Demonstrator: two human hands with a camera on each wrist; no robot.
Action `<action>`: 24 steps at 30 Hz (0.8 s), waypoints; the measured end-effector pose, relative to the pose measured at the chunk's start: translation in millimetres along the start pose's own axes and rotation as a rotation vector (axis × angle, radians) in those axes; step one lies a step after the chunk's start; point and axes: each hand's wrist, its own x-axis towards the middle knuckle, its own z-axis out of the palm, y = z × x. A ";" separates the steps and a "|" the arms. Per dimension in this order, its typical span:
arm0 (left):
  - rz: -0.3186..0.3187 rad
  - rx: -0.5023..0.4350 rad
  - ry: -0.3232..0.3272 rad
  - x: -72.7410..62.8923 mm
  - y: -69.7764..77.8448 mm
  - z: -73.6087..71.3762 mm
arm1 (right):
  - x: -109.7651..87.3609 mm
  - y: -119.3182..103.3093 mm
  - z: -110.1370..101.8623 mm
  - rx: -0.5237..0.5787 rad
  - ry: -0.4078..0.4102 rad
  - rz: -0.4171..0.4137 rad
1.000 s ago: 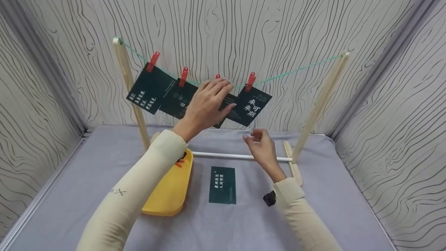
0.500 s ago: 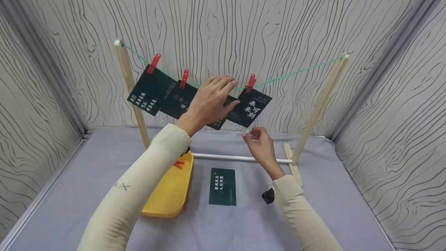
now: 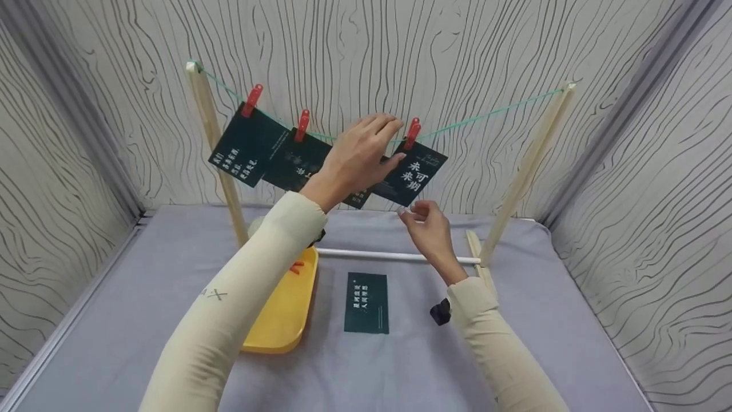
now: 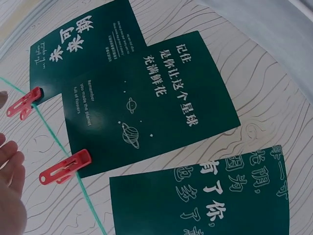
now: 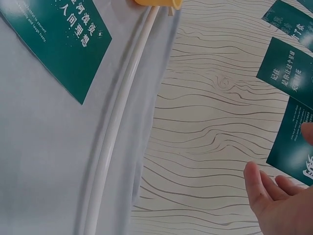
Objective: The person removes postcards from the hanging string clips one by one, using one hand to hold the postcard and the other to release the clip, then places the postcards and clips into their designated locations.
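Several dark green printed cards hang from a thin green string (image 3: 486,117) by red clips. My left hand (image 3: 357,157) is raised in front of the string, hiding most of the third card and its clip in the head view. The left wrist view shows that card (image 4: 151,103) under its red clip (image 4: 65,167), with the fingers beside the clips and apart from them. Thumb and fingertips reach toward the rightmost clip (image 3: 412,134). Just below the rightmost card (image 3: 420,174), my right hand (image 3: 430,232) has loosely bent fingers and holds nothing.
Two wooden posts, left (image 3: 207,114) and right (image 3: 529,171), carry the string. A white rod (image 3: 372,254) runs between them low down. On the grey cloth lie another green card (image 3: 366,320) and a yellow tray (image 3: 280,326) with red clips (image 3: 296,267) in it.
My left hand has moved right along the string, from the third clip toward the rightmost one. My right hand has risen slightly toward the rightmost card's lower edge.
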 end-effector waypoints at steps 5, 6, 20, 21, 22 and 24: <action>-0.004 -0.068 0.022 7.6 2.7 -1.1 | 4.3 0.3 -0.2 0.032 -0.005 0.038; -0.006 -0.083 0.024 8.8 3.0 -1.6 | 5.0 0.5 0.4 0.041 -0.003 0.049; -0.156 -0.193 -0.061 28.2 7.1 0.7 | 14.4 2.3 5.2 0.268 -0.016 0.158; -0.161 -0.202 -0.065 29.1 7.6 0.4 | 14.8 2.8 5.2 0.265 -0.018 0.161; -0.165 -0.211 -0.068 30.0 8.0 0.0 | 15.2 3.3 5.3 0.267 -0.018 0.164; -0.169 -0.230 -0.078 31.9 8.8 -0.2 | 15.7 4.3 5.4 0.271 -0.014 0.173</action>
